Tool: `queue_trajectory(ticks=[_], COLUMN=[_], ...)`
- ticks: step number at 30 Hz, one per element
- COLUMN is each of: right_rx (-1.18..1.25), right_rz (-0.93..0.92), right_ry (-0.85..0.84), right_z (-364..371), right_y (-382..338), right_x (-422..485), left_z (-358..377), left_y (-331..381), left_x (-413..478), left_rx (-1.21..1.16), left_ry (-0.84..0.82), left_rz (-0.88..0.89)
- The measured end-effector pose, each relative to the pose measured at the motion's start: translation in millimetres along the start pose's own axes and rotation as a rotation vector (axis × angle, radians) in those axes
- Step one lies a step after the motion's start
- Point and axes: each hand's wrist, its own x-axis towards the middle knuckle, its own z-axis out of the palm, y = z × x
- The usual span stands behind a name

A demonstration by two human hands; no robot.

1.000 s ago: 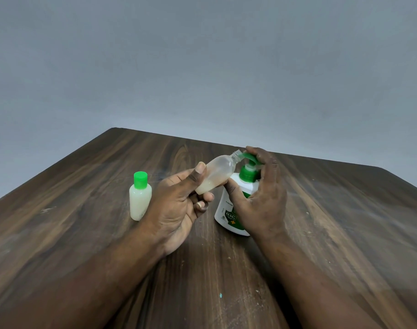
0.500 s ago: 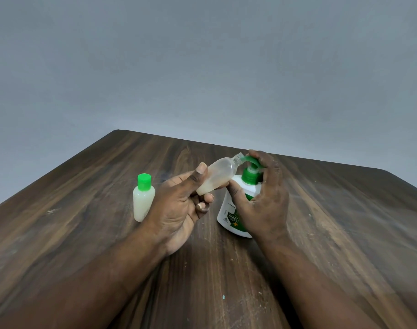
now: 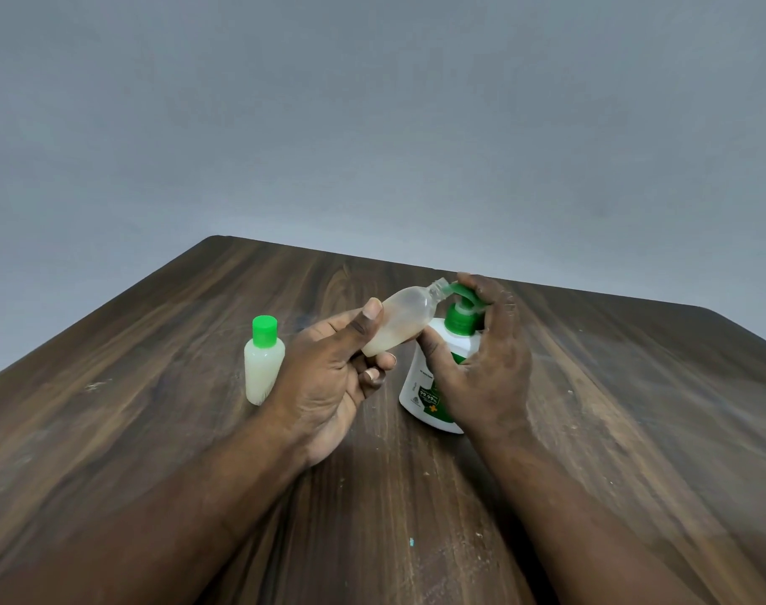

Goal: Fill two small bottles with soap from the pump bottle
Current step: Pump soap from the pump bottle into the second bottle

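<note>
My left hand (image 3: 333, 377) holds an uncapped small clear bottle (image 3: 402, 320), tilted with its open mouth against the green pump spout. A little pale soap lies in its lower end. My right hand (image 3: 486, 360) wraps the white pump bottle (image 3: 424, 395), fingers on top of its green pump head (image 3: 462, 318). The pump bottle stands on the wooden table (image 3: 154, 386). A second small bottle (image 3: 263, 364), full of pale soap and closed with a green cap, stands upright just left of my left hand.
The dark wooden table runs to a far edge near the grey wall (image 3: 372, 124). Its right edge slopes down at the right side of the view. A tiny teal speck (image 3: 411, 542) lies on the wood near me.
The green pump head has risen a little under my right fingers. The view has shifted slightly; both hands keep their hold.
</note>
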Motion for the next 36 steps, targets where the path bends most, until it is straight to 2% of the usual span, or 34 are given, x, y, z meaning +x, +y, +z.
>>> queue_trajectory(ticks=[36], right_rx=[-0.003], right_rz=[-0.012], right_ry=[0.002], right_z=[1.4], right_y=[3.6], right_x=[-1.2], left_z=[-1.4], left_y=[1.8], left_x=[-0.8], left_rx=[0.020], left_ry=[0.001], left_rz=[-0.005])
